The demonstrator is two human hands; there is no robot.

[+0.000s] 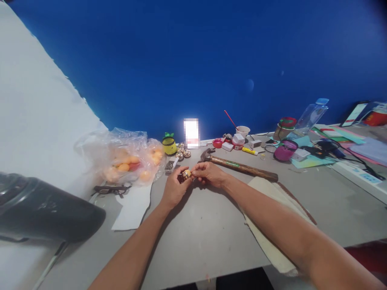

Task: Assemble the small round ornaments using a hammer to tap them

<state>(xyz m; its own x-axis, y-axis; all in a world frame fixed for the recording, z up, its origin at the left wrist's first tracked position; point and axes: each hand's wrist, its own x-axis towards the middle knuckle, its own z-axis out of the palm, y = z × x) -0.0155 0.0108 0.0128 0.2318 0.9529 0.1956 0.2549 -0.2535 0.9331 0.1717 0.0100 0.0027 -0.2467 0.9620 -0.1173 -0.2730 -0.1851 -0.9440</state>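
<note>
My left hand point(176, 186) is closed around a small ball point(186, 174), part pale orange and part covered with shiny gold-coloured studs. My right hand point(208, 174) meets it from the right, thumb and finger pinched at its side. Whatever sits in that pinch is too small to make out. Just behind my left hand is a small box point(169, 167) of tiny metal pieces. Several shiny studded balls point(180, 154) lie in a cluster farther back. A hammer point(238, 164) with a wooden handle lies behind my right hand.
At left are a plastic bag point(127, 161) of orange balls, glasses point(110, 189), white paper point(133, 209) and a large dark cylinder point(48, 209). A yellow pot point(169, 145) stands by the wall. Folded cloth point(272, 225) lies under my right forearm; a power strip point(359, 177) is at right.
</note>
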